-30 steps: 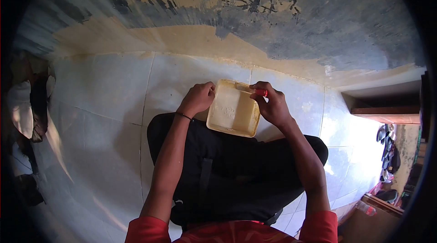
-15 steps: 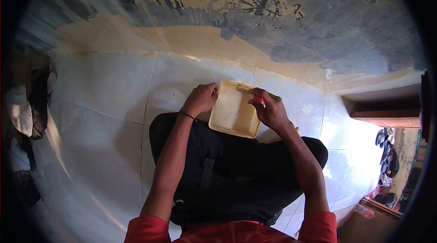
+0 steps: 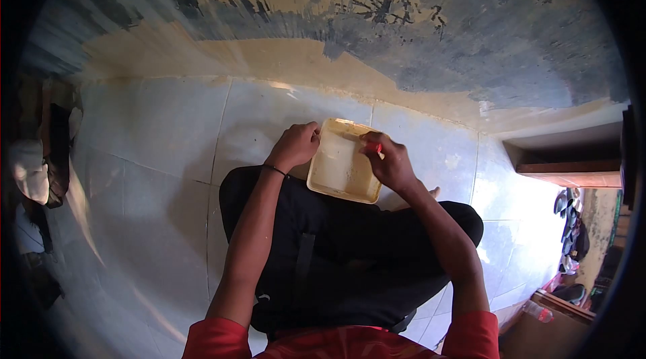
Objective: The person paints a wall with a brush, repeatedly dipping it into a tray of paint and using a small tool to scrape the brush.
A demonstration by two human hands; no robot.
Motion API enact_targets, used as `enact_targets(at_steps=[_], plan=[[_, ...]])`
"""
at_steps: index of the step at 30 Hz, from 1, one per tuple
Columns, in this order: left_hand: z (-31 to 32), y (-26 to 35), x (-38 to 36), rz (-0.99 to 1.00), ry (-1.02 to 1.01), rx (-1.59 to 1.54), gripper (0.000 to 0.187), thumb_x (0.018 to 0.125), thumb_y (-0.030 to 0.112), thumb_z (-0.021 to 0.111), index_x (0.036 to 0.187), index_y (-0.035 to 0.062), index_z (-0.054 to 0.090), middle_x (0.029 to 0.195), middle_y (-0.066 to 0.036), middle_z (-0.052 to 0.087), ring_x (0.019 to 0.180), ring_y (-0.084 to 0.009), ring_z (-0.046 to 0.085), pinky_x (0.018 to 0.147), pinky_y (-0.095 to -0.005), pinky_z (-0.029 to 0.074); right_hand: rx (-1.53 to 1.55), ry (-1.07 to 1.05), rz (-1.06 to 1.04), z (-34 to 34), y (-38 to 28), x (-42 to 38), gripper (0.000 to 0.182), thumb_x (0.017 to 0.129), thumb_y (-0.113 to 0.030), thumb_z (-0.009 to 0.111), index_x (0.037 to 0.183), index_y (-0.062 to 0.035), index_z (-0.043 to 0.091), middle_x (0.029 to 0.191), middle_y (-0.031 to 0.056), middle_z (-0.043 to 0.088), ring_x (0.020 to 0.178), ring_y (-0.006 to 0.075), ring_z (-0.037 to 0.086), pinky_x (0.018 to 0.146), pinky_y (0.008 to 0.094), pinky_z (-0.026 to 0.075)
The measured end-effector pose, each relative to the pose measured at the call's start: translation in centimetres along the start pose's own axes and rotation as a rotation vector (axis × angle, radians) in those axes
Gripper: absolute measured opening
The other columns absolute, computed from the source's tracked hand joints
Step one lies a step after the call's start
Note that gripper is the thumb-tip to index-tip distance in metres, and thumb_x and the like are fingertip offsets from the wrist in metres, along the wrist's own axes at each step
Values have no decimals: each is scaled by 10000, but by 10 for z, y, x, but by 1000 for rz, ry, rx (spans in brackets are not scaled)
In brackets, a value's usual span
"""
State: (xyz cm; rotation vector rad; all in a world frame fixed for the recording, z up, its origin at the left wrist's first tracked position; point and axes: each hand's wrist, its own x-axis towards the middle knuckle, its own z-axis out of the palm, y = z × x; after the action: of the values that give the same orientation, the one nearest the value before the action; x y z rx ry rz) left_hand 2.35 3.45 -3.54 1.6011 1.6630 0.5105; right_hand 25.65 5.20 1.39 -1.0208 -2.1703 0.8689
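A square cream-yellow plastic tub [image 3: 367, 191] rests in front of my crossed legs, with a pale, smeared layer across its bottom. My left hand [image 3: 296, 146] has its fingers closed on the tub's left rim near the far corner. Above the tub's right side, my right hand [image 3: 390, 162] is closed around a small red-handled tool [image 3: 374, 148]. The tool's head points into the far part of the tub and is mostly hidden, so its kind is not clear.
Pale floor tiles [image 3: 161, 117] surround me. A wall [image 3: 471, 43] with patchy grey and tan paint rises ahead. To the right are a wooden shelf [image 3: 572, 181], several shoes [image 3: 572, 224] and a plastic bottle [image 3: 538, 312]. Cloth items [image 3: 30, 170] hang at the left.
My right hand has shifted slightly left, and the tool's head, pale and visible before, is now mostly out of sight. My left hand keeps its hold on the rim.
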Motion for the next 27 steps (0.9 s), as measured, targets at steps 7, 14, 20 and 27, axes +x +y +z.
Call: enact_targets(at_steps=[7,14,20,27], plan=[[1,-1,-1,21,9,-5,170,827,155,516,889,15,591,832,-207,641,798,-385,612,713,-442,489,-92,-209,-291,17,-1,-18,348,714,33,629,1034,-72,541,1124,116,588,1016,293,603,787,378,538],[0,-1,-1,1,3,9,175,827,156,515,905,22,596,846,-205,642,812,-382,613,725,-439,489,-35,-231,-322,18,5,-20,339,733,12,636,1045,-83,543,1181,130,559,1106,320,555,833,393,534],[4,-6,0,30,30,5,177,840,157,531,910,5,587,793,-184,642,734,-331,622,676,-398,486,-47,-254,-331,17,0,-19,326,741,-6,643,1038,-89,539,1191,122,554,1126,299,545,823,376,540],[2,-3,-2,52,32,1,183,855,158,551,911,-13,582,747,-163,646,661,-277,639,642,-355,488,-169,-151,-290,14,-6,-5,216,792,-93,643,976,-75,530,1054,105,612,886,309,636,670,388,551]])
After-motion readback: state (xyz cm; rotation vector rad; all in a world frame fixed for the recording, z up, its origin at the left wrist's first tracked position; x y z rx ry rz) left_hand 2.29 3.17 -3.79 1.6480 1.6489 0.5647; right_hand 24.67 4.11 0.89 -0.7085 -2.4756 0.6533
